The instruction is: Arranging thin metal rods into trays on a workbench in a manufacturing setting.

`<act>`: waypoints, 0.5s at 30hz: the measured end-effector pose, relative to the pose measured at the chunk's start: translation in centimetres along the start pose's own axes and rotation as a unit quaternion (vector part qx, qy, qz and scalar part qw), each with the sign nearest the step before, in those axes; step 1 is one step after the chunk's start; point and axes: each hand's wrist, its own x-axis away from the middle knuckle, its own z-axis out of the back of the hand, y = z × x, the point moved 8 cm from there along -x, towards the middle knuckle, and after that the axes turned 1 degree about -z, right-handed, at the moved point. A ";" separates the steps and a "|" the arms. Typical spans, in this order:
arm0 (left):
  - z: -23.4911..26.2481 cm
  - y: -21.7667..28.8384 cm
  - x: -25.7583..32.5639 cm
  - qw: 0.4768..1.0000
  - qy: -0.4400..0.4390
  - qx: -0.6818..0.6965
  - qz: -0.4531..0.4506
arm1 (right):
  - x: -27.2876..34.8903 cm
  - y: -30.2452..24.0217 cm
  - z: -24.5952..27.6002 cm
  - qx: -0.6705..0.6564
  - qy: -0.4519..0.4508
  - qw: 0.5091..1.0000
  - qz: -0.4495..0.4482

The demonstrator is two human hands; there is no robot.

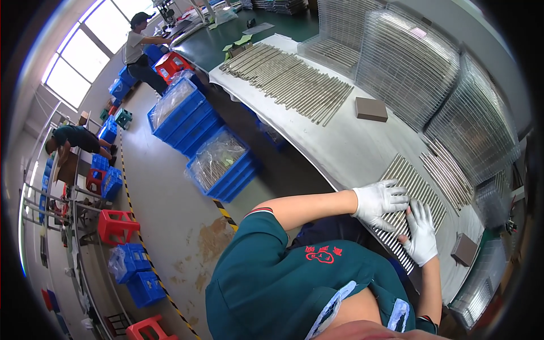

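Lower right of the frame: gloved left hand and right hand rest open, flat on metal rods on the worktop.

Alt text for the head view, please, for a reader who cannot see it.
Two white-gloved hands, left hand and right hand, press flat on a row of thin metal rods on a pale worktable. More rods, blue crates and two other workers lie beyond.

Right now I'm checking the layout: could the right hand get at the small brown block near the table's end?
Probably yes. The right hand lies flat on the row of metal rods, and the brown block sits just beyond it on the white table, with nothing between them.
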 end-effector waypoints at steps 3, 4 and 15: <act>0.1 0.0 0.0 1.000 0.000 -0.001 0.000 | 0.0 0.0 0.0 0.002 0.000 1.000 -0.002; 0.1 0.0 0.0 1.000 -0.003 0.000 0.001 | 0.0 0.0 0.0 0.003 0.000 1.000 -0.003; 0.0 -0.1 0.0 1.000 0.003 -0.001 0.002 | -0.1 0.1 0.1 -0.006 -0.001 1.000 -0.009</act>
